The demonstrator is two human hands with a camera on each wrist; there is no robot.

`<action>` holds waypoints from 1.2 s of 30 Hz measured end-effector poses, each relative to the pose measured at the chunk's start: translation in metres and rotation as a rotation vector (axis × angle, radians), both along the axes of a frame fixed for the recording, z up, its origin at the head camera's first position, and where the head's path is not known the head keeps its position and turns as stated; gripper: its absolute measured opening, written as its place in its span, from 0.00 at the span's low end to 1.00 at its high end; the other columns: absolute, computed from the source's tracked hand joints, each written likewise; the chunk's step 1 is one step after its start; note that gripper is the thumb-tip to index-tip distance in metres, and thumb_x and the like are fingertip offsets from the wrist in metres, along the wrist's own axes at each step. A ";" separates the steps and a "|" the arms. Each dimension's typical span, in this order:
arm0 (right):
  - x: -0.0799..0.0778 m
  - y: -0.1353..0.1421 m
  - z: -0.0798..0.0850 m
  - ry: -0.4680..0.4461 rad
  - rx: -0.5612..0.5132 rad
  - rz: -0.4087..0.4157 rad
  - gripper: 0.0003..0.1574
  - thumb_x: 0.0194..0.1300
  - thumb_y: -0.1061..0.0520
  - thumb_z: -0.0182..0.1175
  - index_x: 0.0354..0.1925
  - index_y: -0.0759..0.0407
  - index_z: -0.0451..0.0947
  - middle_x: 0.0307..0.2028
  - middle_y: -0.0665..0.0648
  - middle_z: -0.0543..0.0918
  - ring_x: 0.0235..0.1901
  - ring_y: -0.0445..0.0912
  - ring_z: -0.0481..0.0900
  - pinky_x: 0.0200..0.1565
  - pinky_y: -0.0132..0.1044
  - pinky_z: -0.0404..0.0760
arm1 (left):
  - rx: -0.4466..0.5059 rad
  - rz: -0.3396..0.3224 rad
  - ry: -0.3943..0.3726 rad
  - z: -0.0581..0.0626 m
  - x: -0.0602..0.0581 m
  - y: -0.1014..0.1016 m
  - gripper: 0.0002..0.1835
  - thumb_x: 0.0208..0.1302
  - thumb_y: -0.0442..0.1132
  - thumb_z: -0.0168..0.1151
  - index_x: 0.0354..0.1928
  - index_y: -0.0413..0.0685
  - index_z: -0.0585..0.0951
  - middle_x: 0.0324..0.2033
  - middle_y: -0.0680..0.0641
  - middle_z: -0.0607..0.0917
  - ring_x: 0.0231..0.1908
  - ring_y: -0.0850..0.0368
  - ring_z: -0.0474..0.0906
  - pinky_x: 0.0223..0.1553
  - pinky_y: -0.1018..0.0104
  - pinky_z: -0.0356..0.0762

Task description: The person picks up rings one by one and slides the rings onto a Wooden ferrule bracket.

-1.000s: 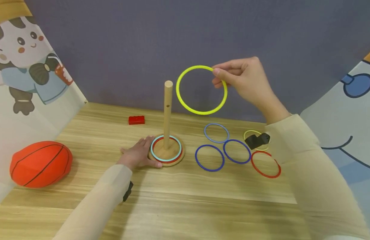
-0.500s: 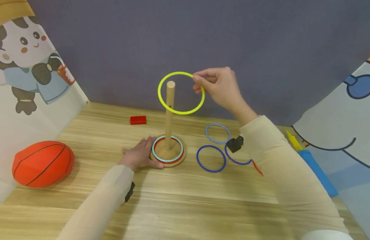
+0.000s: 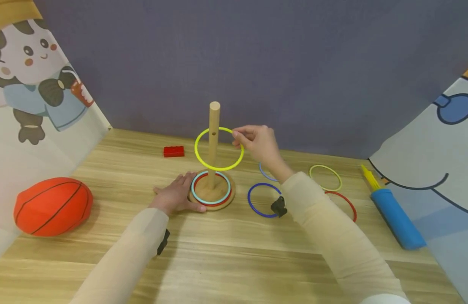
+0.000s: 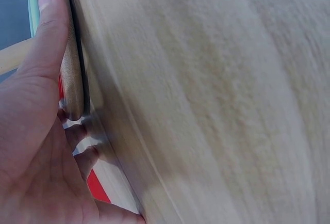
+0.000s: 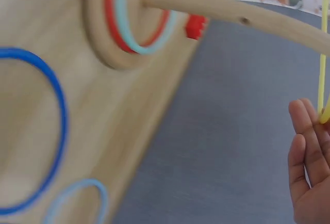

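Observation:
My right hand (image 3: 261, 145) pinches a bright yellow ring (image 3: 196, 148) by its right side. The ring encircles the upright wooden peg (image 3: 214, 120), below the peg's top and well above the round base (image 3: 209, 195). Around the foot of the peg lie a light cyan ring (image 3: 191, 188) and a red ring just under it. My left hand (image 3: 174, 195) rests at the left side of the base, fingers spread. In the left wrist view its thumb (image 4: 49, 33) lies along the base's edge.
Right of the base are a dark blue ring (image 3: 250, 202) and a light blue ring (image 3: 264, 173), partly behind my right arm. Farther right lie a pale yellow ring (image 3: 341, 183), a red ring (image 3: 354, 211) and a blue hand pump (image 3: 397, 219). A red brick (image 3: 174, 151) and orange ball (image 3: 53, 207) sit left.
My right hand has carried the yellow ring left over the peg's top and then down, so the ring now surrounds the peg. My left hand has stayed at the base.

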State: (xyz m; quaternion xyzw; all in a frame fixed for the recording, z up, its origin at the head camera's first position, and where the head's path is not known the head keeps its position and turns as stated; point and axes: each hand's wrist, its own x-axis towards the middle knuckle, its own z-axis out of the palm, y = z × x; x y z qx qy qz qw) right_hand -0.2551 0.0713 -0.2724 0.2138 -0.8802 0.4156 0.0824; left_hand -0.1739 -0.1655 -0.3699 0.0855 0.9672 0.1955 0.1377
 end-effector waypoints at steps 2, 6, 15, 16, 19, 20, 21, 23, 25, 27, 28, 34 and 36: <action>0.001 -0.002 -0.013 0.003 0.014 0.003 0.14 0.72 0.54 0.64 0.48 0.62 0.88 0.30 0.55 0.90 0.29 0.49 0.89 0.18 0.27 0.61 | 0.001 0.000 0.000 0.000 0.000 -0.001 0.66 0.49 0.66 0.77 0.80 0.43 0.51 0.77 0.34 0.55 0.77 0.34 0.47 0.50 0.08 0.47; 0.001 -0.004 -0.036 0.015 0.015 0.017 0.13 0.72 0.56 0.64 0.46 0.63 0.88 0.29 0.55 0.90 0.23 0.48 0.85 0.17 0.28 0.57 | -0.001 0.002 -0.013 0.001 0.000 -0.002 0.65 0.50 0.65 0.76 0.80 0.43 0.50 0.78 0.35 0.54 0.77 0.35 0.46 0.52 0.08 0.45; 0.005 -0.007 -0.074 -0.023 0.011 0.031 0.14 0.73 0.57 0.62 0.45 0.66 0.88 0.27 0.54 0.89 0.24 0.42 0.85 0.21 0.28 0.62 | -0.012 0.009 -0.036 0.001 0.000 -0.003 0.66 0.51 0.66 0.76 0.79 0.38 0.50 0.77 0.33 0.54 0.77 0.35 0.46 0.53 0.09 0.43; 0.006 -0.008 -0.077 -0.033 0.003 0.037 0.14 0.73 0.57 0.62 0.46 0.66 0.88 0.27 0.55 0.89 0.27 0.44 0.87 0.21 0.28 0.63 | -0.013 0.009 -0.037 0.000 -0.001 -0.003 0.66 0.51 0.66 0.76 0.79 0.37 0.50 0.77 0.33 0.54 0.77 0.35 0.46 0.53 0.09 0.43; 0.006 -0.009 -0.086 -0.044 0.000 0.042 0.13 0.73 0.58 0.62 0.46 0.67 0.87 0.28 0.55 0.89 0.30 0.49 0.89 0.22 0.27 0.65 | -0.015 0.008 -0.043 -0.001 -0.002 -0.002 0.67 0.51 0.66 0.75 0.79 0.36 0.48 0.78 0.33 0.53 0.77 0.35 0.45 0.53 0.09 0.42; 0.007 -0.009 -0.089 -0.042 0.005 0.042 0.13 0.73 0.58 0.62 0.46 0.67 0.87 0.28 0.56 0.89 0.30 0.50 0.89 0.21 0.27 0.65 | -0.017 0.008 -0.045 -0.002 -0.002 -0.002 0.67 0.51 0.66 0.75 0.79 0.36 0.48 0.78 0.33 0.53 0.78 0.35 0.45 0.53 0.09 0.42; 0.007 -0.010 -0.091 -0.041 0.012 0.041 0.13 0.73 0.58 0.62 0.46 0.67 0.87 0.28 0.56 0.89 0.30 0.50 0.89 0.21 0.26 0.64 | -0.017 0.008 -0.047 -0.002 -0.002 -0.002 0.67 0.51 0.66 0.75 0.79 0.36 0.47 0.78 0.33 0.53 0.78 0.35 0.45 0.54 0.09 0.41; 0.007 -0.011 -0.095 -0.046 0.021 0.037 0.14 0.73 0.58 0.63 0.47 0.66 0.87 0.28 0.56 0.90 0.30 0.51 0.89 0.20 0.26 0.63 | -0.016 0.011 -0.053 -0.003 -0.002 -0.002 0.68 0.51 0.66 0.75 0.79 0.36 0.47 0.78 0.33 0.52 0.78 0.35 0.44 0.54 0.09 0.41; 0.007 -0.012 -0.099 -0.046 0.031 0.037 0.14 0.73 0.57 0.63 0.48 0.66 0.87 0.29 0.56 0.90 0.31 0.51 0.89 0.19 0.26 0.62 | -0.016 0.012 -0.057 -0.003 -0.003 -0.002 0.68 0.51 0.66 0.75 0.80 0.36 0.46 0.78 0.33 0.52 0.78 0.36 0.44 0.54 0.09 0.40; 0.006 -0.013 -0.102 -0.045 0.036 0.034 0.14 0.73 0.57 0.63 0.48 0.66 0.87 0.29 0.57 0.90 0.31 0.51 0.90 0.20 0.26 0.65 | -0.013 0.013 -0.059 -0.003 -0.003 -0.001 0.69 0.51 0.67 0.75 0.80 0.36 0.46 0.78 0.33 0.52 0.78 0.36 0.44 0.54 0.09 0.40; 0.006 -0.013 -0.103 -0.046 0.036 0.033 0.14 0.73 0.57 0.63 0.48 0.66 0.87 0.29 0.57 0.90 0.32 0.52 0.90 0.21 0.26 0.68 | -0.011 0.011 -0.056 -0.003 -0.003 -0.001 0.69 0.51 0.67 0.75 0.80 0.36 0.46 0.78 0.33 0.52 0.78 0.36 0.44 0.54 0.09 0.40; 0.005 -0.013 -0.111 0.001 0.068 0.029 0.13 0.72 0.57 0.64 0.46 0.65 0.88 0.29 0.57 0.90 0.29 0.47 0.90 0.27 0.30 0.81 | 0.006 0.009 -0.035 -0.003 -0.003 -0.002 0.67 0.50 0.66 0.76 0.80 0.41 0.49 0.78 0.35 0.53 0.78 0.36 0.44 0.53 0.09 0.40; 0.005 -0.013 -0.114 0.023 0.091 0.027 0.13 0.71 0.56 0.64 0.45 0.64 0.88 0.29 0.56 0.90 0.29 0.45 0.89 0.28 0.31 0.82 | 0.007 0.010 -0.034 -0.003 -0.003 -0.002 0.66 0.50 0.66 0.76 0.80 0.42 0.50 0.78 0.36 0.53 0.78 0.36 0.44 0.53 0.08 0.40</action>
